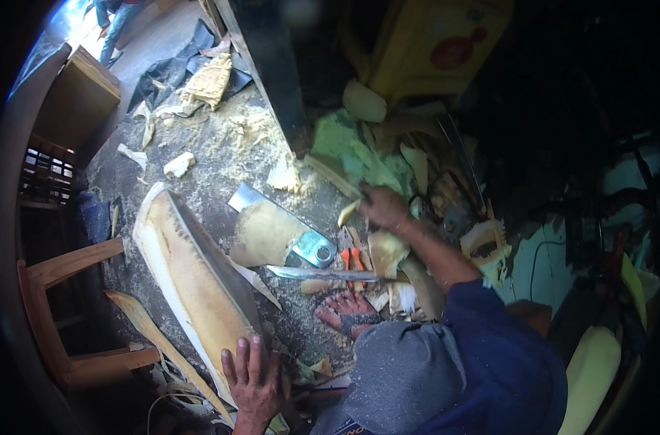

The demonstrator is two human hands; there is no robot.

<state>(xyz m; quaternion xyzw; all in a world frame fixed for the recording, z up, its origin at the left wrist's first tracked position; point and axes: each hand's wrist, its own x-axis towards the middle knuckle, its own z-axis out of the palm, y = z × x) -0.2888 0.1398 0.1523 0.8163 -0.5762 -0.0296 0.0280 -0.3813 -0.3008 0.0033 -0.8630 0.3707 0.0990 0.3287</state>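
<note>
A long motorcycle-seat-like piece of yellowish foam with a pale rim (196,272) lies lengthwise on the floor at the left. My left hand (254,380) is flat on its near end, fingers spread. Farther off and to the right, my right hand (384,206) is closed around the near end of a flat brownish strip (331,174), whose kind I cannot make out. Between my hands are a tan foam slab (263,233), a shiny metal strip with a blue end (314,248), orange-handled pliers (355,264) and a long blade (319,274).
Foam scraps (207,80) and crumbs litter the floor. A wooden frame (76,312) stands left, beside a long wooden strip (159,337). A dark post (272,80) rises ahead, with a yellow container (431,51) behind it. My sandalled foot (344,312) is near the blade.
</note>
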